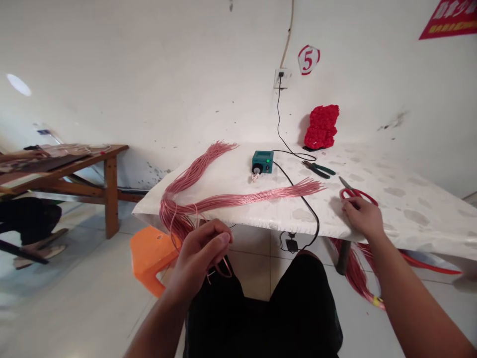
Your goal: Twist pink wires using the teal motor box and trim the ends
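Observation:
My left hand (199, 253) is raised over my lap, shut on several thin pink wires (223, 268) that loop down from a long bundle of pink wire (231, 199) lying in a forked shape across the white-covered table (417, 219). The bundle droops over the table's front edge. My right hand (361, 216) rests on the table, its fingers touching the red handle of a pair of scissors (357, 195). Whether those fingers grip the handle is hard to tell. Green-handled pliers (318, 169) lie further back.
A small teal box (263, 161) with a dial sits on the table, its black cable (278, 119) rising to a wall socket. A red clump (321, 127) stands by the wall. More pink wire (354, 273) hangs below the table. An orange stool (151, 258) and wooden bench (112, 199) stand left.

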Motion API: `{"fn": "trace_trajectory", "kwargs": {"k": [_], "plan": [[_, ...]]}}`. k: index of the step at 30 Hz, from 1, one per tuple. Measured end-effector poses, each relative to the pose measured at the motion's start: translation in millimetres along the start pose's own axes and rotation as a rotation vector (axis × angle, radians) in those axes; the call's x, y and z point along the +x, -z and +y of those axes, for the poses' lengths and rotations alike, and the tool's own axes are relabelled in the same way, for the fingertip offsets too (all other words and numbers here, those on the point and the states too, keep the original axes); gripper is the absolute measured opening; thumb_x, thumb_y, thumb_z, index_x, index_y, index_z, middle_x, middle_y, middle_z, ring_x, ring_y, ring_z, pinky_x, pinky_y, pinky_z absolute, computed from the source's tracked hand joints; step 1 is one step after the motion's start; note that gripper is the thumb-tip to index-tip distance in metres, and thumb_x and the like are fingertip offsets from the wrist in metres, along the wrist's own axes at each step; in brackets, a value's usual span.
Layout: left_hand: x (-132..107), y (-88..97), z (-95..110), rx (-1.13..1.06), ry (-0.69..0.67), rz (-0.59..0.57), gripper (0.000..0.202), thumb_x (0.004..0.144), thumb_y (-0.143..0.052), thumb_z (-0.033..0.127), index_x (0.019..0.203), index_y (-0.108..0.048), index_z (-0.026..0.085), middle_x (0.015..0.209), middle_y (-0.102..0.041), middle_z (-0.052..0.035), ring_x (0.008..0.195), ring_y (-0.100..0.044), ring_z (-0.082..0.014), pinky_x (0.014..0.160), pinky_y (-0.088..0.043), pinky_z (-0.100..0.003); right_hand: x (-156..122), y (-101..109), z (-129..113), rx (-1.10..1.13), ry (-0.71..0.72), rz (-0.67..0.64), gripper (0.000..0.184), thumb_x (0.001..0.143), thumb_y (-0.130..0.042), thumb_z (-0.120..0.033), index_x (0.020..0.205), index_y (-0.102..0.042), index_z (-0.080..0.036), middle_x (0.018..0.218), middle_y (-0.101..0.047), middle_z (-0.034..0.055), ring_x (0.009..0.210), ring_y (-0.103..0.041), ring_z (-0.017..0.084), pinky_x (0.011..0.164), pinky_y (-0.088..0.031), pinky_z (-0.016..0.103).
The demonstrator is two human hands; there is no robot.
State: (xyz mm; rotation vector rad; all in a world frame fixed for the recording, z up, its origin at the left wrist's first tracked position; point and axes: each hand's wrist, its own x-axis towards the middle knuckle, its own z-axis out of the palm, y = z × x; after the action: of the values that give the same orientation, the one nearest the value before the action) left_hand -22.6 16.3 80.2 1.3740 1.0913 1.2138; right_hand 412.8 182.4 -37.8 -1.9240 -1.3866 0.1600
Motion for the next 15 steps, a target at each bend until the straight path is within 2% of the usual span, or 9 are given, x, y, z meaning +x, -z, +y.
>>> {"fn": "trace_trajectory", "kwargs": {"k": [2,5,7,10,12,14,15], "plan": [[-1.4,12.5,5.6,0.179,0.061,-0.129,0.026,0.091,-0.059,0.041,0.081,-0.061,0.017,0.058,-0.043,0.0049,0.052,-0.033,-0.0073,0.048,-0.021,-0.022,-0.4,1.8,-0.5,0.014,-0.010,-0.013,0.025,0.082,-0.059,-0.039,0.095,-0.073,-0.024,0.083,-0.075,0.0062,0.088,-0.069,0.028,0.079,-0.049,0.039],[-6.7,38.1,13.5,0.473,0.240,-0.352,0.024,0.090,-0.060,0.038,0.079,-0.062,0.018,0.064,-0.046,0.0034,0.057,-0.037,-0.0093,0.051,-0.027,-0.022,-2.1,3.6,-2.0,0.028,-0.021,-0.030,0.022,0.081,-0.061,-0.037,0.095,-0.072,-0.024,0.087,-0.075,0.0058,0.086,-0.067,0.026,0.078,-0.048,0.037],[-11.5,63.4,12.9,0.581,0.335,-0.382,0.026,0.091,-0.060,0.041,0.078,-0.062,0.018,0.063,-0.044,0.0039,0.058,-0.035,-0.0098,0.052,-0.027,-0.023,-3.0,4.2,-2.9,0.031,-0.025,-0.037,0.022,0.082,-0.061,-0.037,0.096,-0.072,-0.024,0.088,-0.075,0.0065,0.086,-0.066,0.025,0.077,-0.046,0.036],[-20.5,115.9,-3.3,0.595,0.343,-0.153,0.036,0.089,-0.060,0.052,0.079,-0.062,0.018,0.059,-0.038,0.0055,0.055,-0.030,-0.0092,0.052,-0.024,-0.023,-3.0,4.1,-3.0,0.020,-0.026,-0.043,0.024,0.082,-0.060,-0.038,0.098,-0.072,-0.024,0.091,-0.075,0.0079,0.089,-0.064,0.027,0.077,-0.045,0.036],[-29.8,154.9,-22.3,0.548,0.337,0.093,0.040,0.088,-0.059,0.056,0.080,-0.063,0.017,0.053,-0.029,0.0078,0.051,-0.023,-0.0082,0.050,-0.020,-0.022,-2.3,3.6,-2.5,0.006,-0.033,-0.047,0.026,0.082,-0.060,-0.039,0.098,-0.072,-0.024,0.095,-0.075,0.0088,0.089,-0.063,0.027,0.077,-0.044,0.037],[-44.5,188.1,-41.4,0.493,0.372,0.362,0.044,0.082,-0.061,0.061,0.077,-0.060,0.017,0.052,-0.030,0.0082,0.048,-0.024,-0.0076,0.047,-0.021,-0.021,-1.6,3.0,-1.7,-0.006,-0.045,-0.052,0.027,0.082,-0.059,-0.041,0.099,-0.072,-0.023,0.097,-0.075,0.0096,0.087,-0.062,0.026,0.075,-0.043,0.037],[-54.5,200.1,-48.6,0.512,0.393,0.430,0.047,0.082,-0.058,0.063,0.072,-0.055,0.017,0.051,-0.029,0.0084,0.046,-0.025,-0.0074,0.045,-0.023,-0.021,-1.4,2.8,-1.3,-0.010,-0.050,-0.053,0.028,0.083,-0.059,-0.041,0.099,-0.072,-0.023,0.098,-0.075,0.0099,0.087,-0.062,0.026,0.075,-0.042,0.036]]}}
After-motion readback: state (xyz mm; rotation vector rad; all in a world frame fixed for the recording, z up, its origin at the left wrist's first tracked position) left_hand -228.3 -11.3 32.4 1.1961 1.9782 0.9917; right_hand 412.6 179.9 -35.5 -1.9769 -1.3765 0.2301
